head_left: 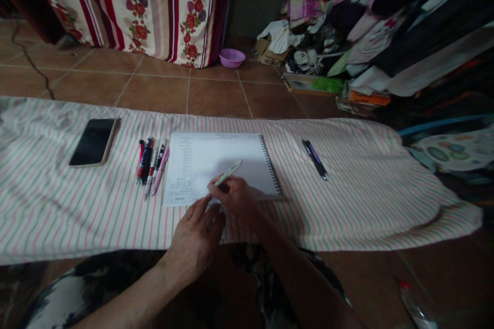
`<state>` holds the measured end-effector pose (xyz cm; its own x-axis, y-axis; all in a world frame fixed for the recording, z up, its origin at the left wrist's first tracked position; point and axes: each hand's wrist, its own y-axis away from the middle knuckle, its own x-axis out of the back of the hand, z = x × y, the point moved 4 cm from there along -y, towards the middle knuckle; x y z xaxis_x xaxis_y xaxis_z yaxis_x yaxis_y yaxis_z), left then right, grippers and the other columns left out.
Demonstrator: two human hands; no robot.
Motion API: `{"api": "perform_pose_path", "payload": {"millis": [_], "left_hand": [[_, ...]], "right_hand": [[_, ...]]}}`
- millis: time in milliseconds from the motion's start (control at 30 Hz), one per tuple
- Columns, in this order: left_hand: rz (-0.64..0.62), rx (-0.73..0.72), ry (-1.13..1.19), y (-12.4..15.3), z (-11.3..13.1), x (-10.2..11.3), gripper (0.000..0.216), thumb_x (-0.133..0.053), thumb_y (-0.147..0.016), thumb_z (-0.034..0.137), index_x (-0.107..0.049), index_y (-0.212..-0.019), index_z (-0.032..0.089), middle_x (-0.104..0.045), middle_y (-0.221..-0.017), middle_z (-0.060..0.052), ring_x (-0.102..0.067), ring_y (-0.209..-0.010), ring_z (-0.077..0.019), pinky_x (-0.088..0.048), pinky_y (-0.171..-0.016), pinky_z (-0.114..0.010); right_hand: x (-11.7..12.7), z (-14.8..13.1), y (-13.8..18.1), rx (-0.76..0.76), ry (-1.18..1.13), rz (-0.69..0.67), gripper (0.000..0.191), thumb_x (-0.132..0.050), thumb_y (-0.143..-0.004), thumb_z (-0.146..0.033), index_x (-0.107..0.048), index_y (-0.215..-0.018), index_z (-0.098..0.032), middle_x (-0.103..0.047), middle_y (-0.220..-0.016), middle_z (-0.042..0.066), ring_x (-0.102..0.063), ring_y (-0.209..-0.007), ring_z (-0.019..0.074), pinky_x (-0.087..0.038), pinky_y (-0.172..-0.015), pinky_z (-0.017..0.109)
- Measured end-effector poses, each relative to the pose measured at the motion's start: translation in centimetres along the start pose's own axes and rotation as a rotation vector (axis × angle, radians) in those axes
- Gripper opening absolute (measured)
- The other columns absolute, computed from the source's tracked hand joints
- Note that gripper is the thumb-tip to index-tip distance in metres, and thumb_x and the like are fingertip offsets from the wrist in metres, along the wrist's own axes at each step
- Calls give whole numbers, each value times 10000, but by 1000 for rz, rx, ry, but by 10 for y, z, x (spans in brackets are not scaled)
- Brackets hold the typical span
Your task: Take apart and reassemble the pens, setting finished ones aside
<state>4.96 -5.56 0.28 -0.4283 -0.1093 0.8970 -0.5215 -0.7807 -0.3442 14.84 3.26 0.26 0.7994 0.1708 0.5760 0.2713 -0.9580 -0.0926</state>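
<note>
A spiral-bound notebook (219, 162) lies open on a striped cloth (347, 190) spread over the floor. My right hand (237, 199) is closed round a pale green pen (228, 172), its tip on the lower part of the page. My left hand (196, 236) lies flat with fingers stretched out, resting on the notebook's bottom edge beside the right hand. Several pens (151, 164) lie in a row just left of the notebook. Another dark pen (315, 159) lies to the right of it.
A black phone (93, 142) lies at the cloth's left. Beyond the cloth is tiled floor, a floral bedcover (146, 5), a purple bowl (232, 57) and a heap of clothes (347, 20) at the back right. A bottle (415, 306) lies at the lower right.
</note>
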Motion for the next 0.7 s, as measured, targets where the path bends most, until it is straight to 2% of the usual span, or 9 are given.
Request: {"api": "perform_pose_path", "payload": {"millis": [333, 467, 700], "left_hand": [[30, -27, -36, 0, 0, -1, 244, -505, -788, 121, -619, -1003, 135, -611, -1071, -104, -450, -1137, -306, -435, -922, -458], [36, -34, -42, 0, 0, 0, 243, -499, -788, 122, -623, -996, 139, -616, -1054, -101, -466, -1111, -305, -445, -901, -456], [55, -41, -41, -2, -1, 1, 234, -507, -788, 125, -624, -991, 130, -627, -1028, -98, -474, -1089, -300, -449, -884, -445]], "right_hand": [[2, 1, 0, -1, 23, 30, 176, -520, -787, -265, -664, -745, -173, -685, -725, 32, -624, -678, 141, -465, -682, 232], [1, -1, -1, 3, 24, -9, 161, -527, -782, -251, -664, -734, -183, -687, -720, 23, -624, -674, 138, -466, -672, 226], [3, -3, 0, -6, 62, 1, 173, -516, -791, -255, -663, -751, -174, -686, -727, 32, -627, -678, 140, -459, -676, 226]]}}
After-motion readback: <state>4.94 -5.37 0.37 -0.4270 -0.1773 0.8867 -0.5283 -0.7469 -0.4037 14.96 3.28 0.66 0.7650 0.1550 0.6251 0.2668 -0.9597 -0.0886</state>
